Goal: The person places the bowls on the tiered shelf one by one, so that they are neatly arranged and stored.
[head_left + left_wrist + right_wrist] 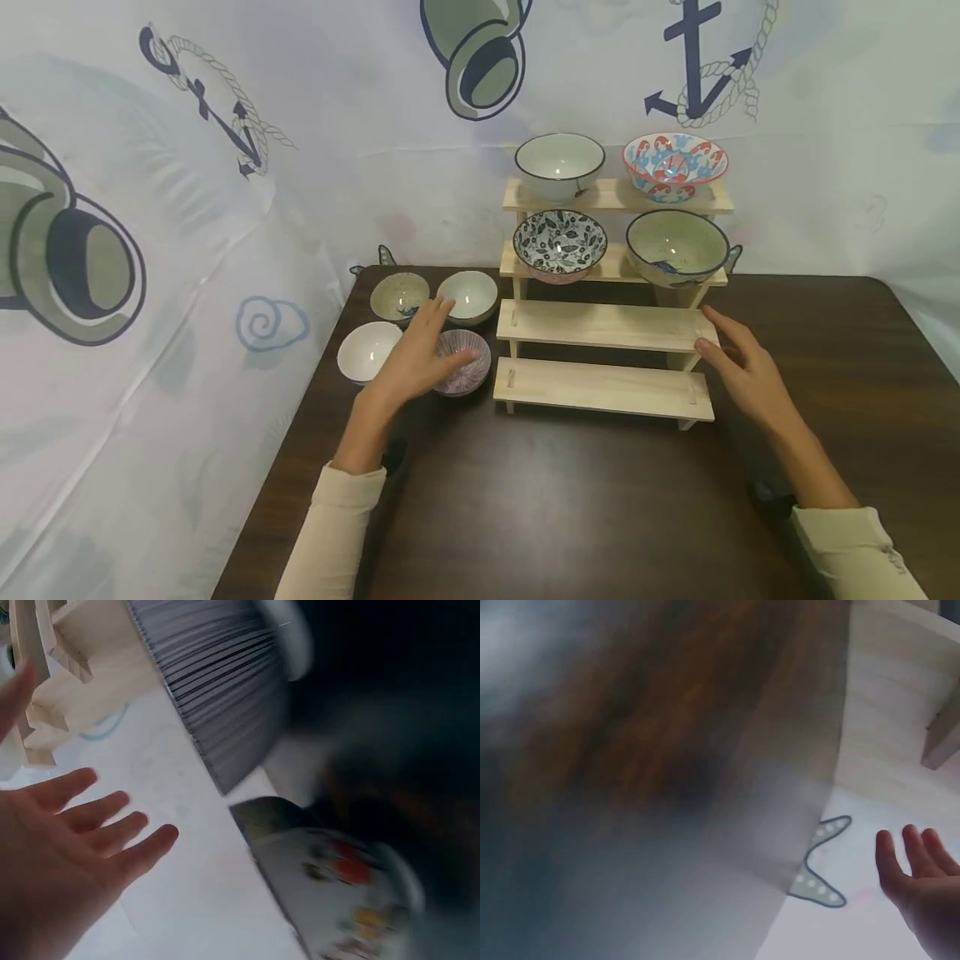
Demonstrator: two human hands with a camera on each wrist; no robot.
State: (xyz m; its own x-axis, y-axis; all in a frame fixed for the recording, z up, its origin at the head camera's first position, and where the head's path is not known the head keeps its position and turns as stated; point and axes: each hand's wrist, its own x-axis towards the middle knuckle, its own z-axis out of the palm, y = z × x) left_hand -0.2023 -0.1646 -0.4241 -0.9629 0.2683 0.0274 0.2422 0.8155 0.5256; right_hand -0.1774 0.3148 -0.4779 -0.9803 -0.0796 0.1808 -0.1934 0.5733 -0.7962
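My left hand hovers over a group of small bowls at the table's left, fingers spread and holding nothing. Under its thumb is a purple striped bowl; a plain white bowl lies to its left. Behind are a speckled beige bowl and a pale bowl. In the left wrist view the striped bowl appears apart from the fingertips. My right hand, fingers loosely bent around nothing, is beside the right end of a stepped wooden rack; whether it touches is unclear.
On the rack's top step stand a white dark-rimmed bowl and a red-and-blue patterned bowl. One step lower are a black-and-white leaf bowl and a green bowl. A printed cloth hangs behind the dark table.
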